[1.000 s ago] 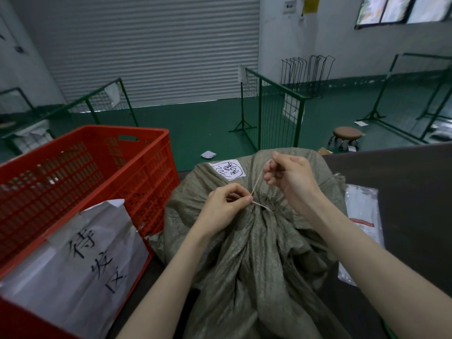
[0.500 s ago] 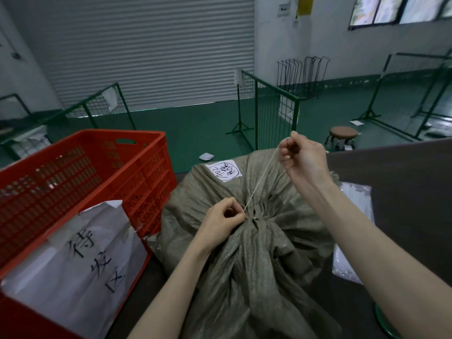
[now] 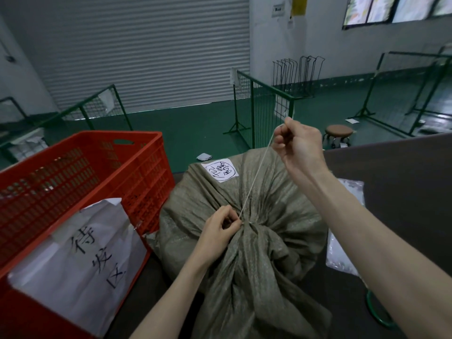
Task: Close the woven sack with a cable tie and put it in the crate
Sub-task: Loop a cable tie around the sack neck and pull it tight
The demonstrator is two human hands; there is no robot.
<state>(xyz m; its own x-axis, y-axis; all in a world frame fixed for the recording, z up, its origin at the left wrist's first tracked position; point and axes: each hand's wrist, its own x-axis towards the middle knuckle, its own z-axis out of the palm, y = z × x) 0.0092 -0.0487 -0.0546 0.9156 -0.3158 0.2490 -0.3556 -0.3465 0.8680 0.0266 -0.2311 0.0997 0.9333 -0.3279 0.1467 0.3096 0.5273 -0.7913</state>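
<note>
A grey-green woven sack lies on the dark table, its neck bunched together in front of me. A thin pale cable tie circles the neck and runs taut up and away. My left hand pinches the tie's head at the gathered neck. My right hand grips the tie's free end, raised above the sack's far side. A white label with handwriting sits on the sack's far face. The red plastic crate stands to the left, touching the sack.
A white sheet with handwritten characters hangs on the crate's near wall. A clear plastic bag lies on the table right of the sack. Green wire fences, a round stool and a shutter door stand beyond.
My right hand has pulled the tie's free end up and away from the sack, and the loop around the neck has drawn tighter. My left hand stays at the neck.
</note>
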